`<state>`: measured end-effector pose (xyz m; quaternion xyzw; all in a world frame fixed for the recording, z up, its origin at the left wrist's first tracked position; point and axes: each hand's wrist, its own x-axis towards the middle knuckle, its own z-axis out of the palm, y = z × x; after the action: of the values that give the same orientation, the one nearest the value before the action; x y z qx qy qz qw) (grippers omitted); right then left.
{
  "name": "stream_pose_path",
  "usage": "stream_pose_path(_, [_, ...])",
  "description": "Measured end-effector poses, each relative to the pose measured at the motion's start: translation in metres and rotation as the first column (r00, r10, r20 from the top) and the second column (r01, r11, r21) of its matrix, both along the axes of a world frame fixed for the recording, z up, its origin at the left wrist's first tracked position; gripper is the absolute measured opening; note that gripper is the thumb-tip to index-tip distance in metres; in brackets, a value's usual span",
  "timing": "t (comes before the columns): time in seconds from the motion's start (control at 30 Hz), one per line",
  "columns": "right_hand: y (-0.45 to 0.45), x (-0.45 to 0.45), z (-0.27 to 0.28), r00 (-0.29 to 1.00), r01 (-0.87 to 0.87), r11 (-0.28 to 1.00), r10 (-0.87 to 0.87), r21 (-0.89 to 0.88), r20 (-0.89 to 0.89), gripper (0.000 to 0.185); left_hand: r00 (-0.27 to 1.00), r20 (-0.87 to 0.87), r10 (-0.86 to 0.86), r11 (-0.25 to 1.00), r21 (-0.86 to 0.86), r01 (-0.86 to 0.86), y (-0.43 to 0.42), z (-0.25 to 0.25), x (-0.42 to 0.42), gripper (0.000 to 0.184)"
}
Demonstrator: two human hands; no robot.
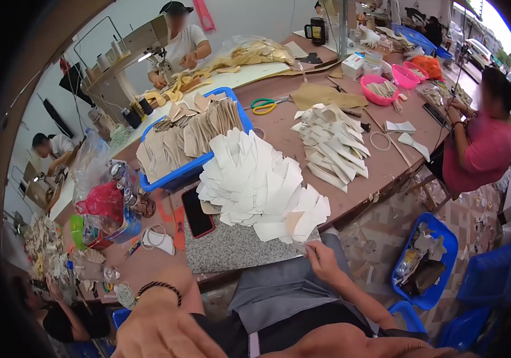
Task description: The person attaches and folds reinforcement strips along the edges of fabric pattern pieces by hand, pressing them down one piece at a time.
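My right hand [321,261] is closed at the front edge of a grey speckled slab [231,246], its fingertips pinching a small greyish thing that I cannot make out. Just beyond it, a large heap of white cut pieces [249,179] covers much of the slab, with one beige piece near its right end. Close to the camera at the bottom left, my left hand [163,325] has a dark beaded bracelet at its wrist. Its partly visible fingers are apart and hold nothing; the frame cuts off their tips. A dark phone [197,212] lies left of the heap.
Behind the heap stands a blue basket [246,114] of beige pieces. Another pile of white pieces [333,143], scissors [264,106] and pink bowls [381,90] are farther right. People sit at the far table, left and right. A blue bin [453,238] stands on the floor.
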<state>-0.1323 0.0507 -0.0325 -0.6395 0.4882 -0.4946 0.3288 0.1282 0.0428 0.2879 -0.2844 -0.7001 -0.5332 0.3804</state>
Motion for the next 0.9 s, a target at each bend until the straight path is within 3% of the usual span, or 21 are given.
stream_pose_path(0.07, [0.002, 0.003, 0.012, 1.000, -0.018, 1.000, 0.018, 0.001, -0.010, 0.011, 0.996, 0.086, -0.011, 0.999, -0.033, 0.014, -0.030, -0.036, -0.010, 0.057])
stream_pose_path(0.1, [0.005, 0.002, 0.027, 0.999, -0.032, 0.999, 0.031, -0.014, -0.034, 0.012, 0.947, 0.244, 0.206, 0.972, 0.060, -0.227, -0.030, -0.070, -0.018, 0.053])
stream_pose_path(0.13, [0.006, 0.001, 0.035, 0.996, -0.057, 0.998, 0.055, -0.028, -0.064, 0.012, 0.697, 0.580, 0.422, 0.865, -0.028, -0.501, -0.031, -0.088, -0.030, 0.049])
stream_pose_path(0.17, [0.008, 0.001, 0.032, 0.998, -0.059, 0.998, 0.057, 0.037, 0.037, 0.012, 0.508, 0.599, 0.619, 0.727, -0.192, -0.659, -0.038, -0.121, -0.057, 0.048])
stream_pose_path(0.23, [0.016, -0.001, 0.023, 0.971, -0.083, 0.980, 0.040, 0.179, 0.235, 0.011, 0.231, 0.598, 0.767, 0.581, -0.495, -0.647, -0.048, -0.201, -0.068, 0.038])
stream_pose_path(0.33, [0.022, -0.009, 0.028, 0.901, -0.086, 0.938, -0.070, 0.335, 0.428, 0.008, 0.052, 0.721, 0.691, 0.612, -0.546, -0.573, -0.037, -0.245, -0.063, 0.034])
stream_pose_path(0.43, [0.019, -0.020, 0.010, 0.891, -0.104, 0.874, -0.130, 0.475, 0.434, 0.009, 0.029, 0.733, 0.680, 0.497, -0.432, -0.752, -0.017, -0.268, -0.070, 0.032])
stream_pose_path(0.47, [0.020, -0.021, 0.011, 0.891, -0.106, 0.861, -0.140, 0.497, 0.432, 0.010, -0.009, 0.682, 0.731, 0.443, -0.485, -0.754, -0.017, -0.268, -0.073, 0.030])
stream_pose_path(0.5, [0.015, -0.022, 0.013, 0.890, -0.101, 0.852, -0.153, 0.513, 0.430, 0.011, -0.125, 0.769, 0.627, 0.502, -0.521, -0.690, -0.020, -0.249, -0.079, 0.028])
stream_pose_path(0.57, [0.010, -0.022, 0.005, 0.882, -0.064, 0.866, -0.183, 0.496, 0.434, 0.013, -0.146, 0.718, 0.681, 0.441, -0.560, -0.701, -0.025, -0.259, -0.084, 0.027])
stream_pose_path(0.7, [0.004, -0.023, -0.002, 0.854, -0.062, 0.866, -0.211, 0.496, 0.476, 0.013, 0.071, 0.627, 0.775, 0.427, -0.438, -0.791, -0.043, -0.282, -0.101, 0.022])
stream_pose_path(0.77, [0.005, -0.021, -0.008, 0.847, -0.064, 0.878, -0.204, 0.475, 0.490, 0.014, 0.091, 0.658, 0.747, 0.432, -0.377, -0.820, -0.043, -0.294, -0.113, 0.020])
stream_pose_path(0.9, [0.007, -0.024, -0.011, 0.815, -0.029, 0.856, -0.279, 0.517, 0.507, 0.011, 0.066, 0.565, 0.822, 0.376, -0.451, -0.810, -0.040, -0.296, -0.122, 0.013])
